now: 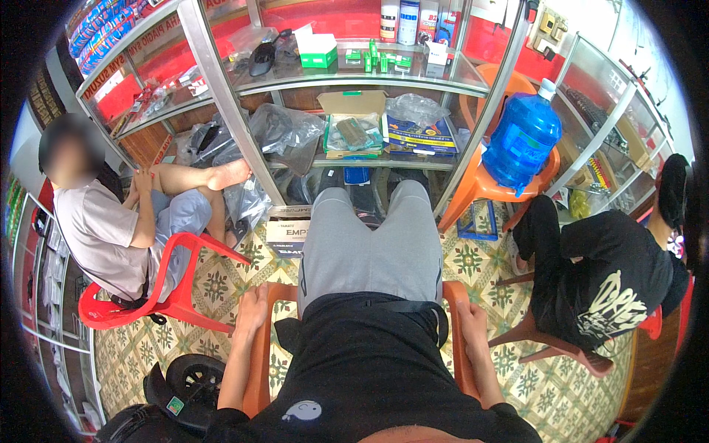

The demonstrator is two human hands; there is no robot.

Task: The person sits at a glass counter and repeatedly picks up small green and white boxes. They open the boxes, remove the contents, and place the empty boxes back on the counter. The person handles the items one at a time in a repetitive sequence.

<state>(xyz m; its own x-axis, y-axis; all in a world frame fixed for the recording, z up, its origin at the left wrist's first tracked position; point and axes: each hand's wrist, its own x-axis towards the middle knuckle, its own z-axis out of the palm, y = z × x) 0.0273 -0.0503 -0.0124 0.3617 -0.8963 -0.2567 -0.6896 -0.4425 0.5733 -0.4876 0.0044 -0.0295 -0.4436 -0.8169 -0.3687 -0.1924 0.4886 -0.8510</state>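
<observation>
I am seated on an orange plastic chair (278, 294), with my legs in grey pants (369, 262) stretched toward a glass display cabinet. My left hand (253, 306) rests on the chair's left armrest, its fingers curled against it. My right hand (470, 319) lies on the right armrest (454, 351), likewise with bent fingers around it. Below my left forearm, black plastic items (177, 395) sit on the tiled floor.
A person on a red chair (96, 244) sits left; another in black (591, 273) sits right. Ahead, shelves (295, 162) hold boxes and bagged parts. A blue water jug (517, 140) stands on a chair at right. A cardboard box (284, 240) is on the floor.
</observation>
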